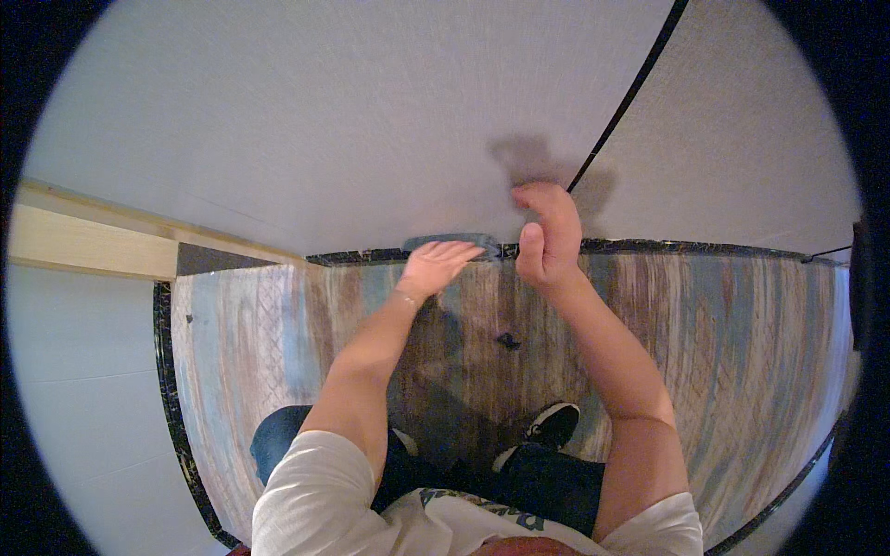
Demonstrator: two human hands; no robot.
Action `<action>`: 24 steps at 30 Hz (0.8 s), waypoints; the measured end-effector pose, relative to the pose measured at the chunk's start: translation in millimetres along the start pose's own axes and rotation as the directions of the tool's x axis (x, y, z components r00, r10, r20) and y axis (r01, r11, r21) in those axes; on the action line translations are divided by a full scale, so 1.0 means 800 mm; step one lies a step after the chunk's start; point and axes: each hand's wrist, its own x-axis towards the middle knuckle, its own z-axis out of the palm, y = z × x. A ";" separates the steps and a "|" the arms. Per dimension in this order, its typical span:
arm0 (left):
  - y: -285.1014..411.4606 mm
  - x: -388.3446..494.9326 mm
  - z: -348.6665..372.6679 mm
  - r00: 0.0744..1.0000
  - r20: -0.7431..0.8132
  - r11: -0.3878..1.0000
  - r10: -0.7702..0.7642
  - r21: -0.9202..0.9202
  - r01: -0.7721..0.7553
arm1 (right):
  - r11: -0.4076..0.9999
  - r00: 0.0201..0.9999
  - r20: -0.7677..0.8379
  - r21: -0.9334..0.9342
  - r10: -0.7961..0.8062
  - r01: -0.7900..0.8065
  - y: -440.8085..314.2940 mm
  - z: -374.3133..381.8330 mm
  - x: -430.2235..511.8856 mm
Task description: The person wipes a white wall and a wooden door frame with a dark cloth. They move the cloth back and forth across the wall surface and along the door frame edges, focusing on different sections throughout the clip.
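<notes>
My left hand (438, 266) lies with its fingers stretched over a blue-grey cloth (448, 240), pressing it along the top of a black marbled baseboard (598, 247). The cloth's underside is hidden against the wall. My right hand (553, 226) is raised at the grey wall panel (389, 125), close to the lower end of a black seam strip (633, 90). Its fingers curve inward, the thumb stands apart, and nothing shows between them. A shadow of this hand falls on the wall; whether the fingers touch the wall I cannot tell.
A pale wooden door frame (97, 236) stands at the left, beside a light panel (83, 389). On the streaked wood-pattern floor (695, 333) lies a small dark scrap (509, 340). My dark shoe (556, 424) rests behind it. Dark baseboard also edges the floor's left side.
</notes>
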 end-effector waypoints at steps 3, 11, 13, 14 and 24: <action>-0.014 -0.009 -0.027 0.993 -0.085 0.988 -0.087 0.120 0.097 | 1.000 1.000 0.006 -0.009 -0.004 0.004 -0.002 -0.001 0.003; 0.003 0.108 -0.141 0.463 -0.839 0.898 -0.287 -0.067 0.435 | 0.994 0.990 -0.136 0.106 0.023 -0.009 -0.019 0.007 0.036; 0.015 0.123 -0.144 0.405 -0.868 0.881 -0.288 -0.075 0.467 | 0.993 0.984 -0.178 0.109 -0.020 0.040 -0.023 0.015 0.043; 0.028 0.132 -0.133 0.386 -0.869 0.876 -0.310 -0.104 0.470 | 0.994 0.988 -0.147 0.090 -0.042 0.055 -0.025 0.018 0.045; 0.071 0.051 0.010 0.926 -0.114 0.931 -0.360 0.025 0.365 | 0.999 0.983 0.178 -0.005 -0.041 0.042 -0.025 0.035 0.000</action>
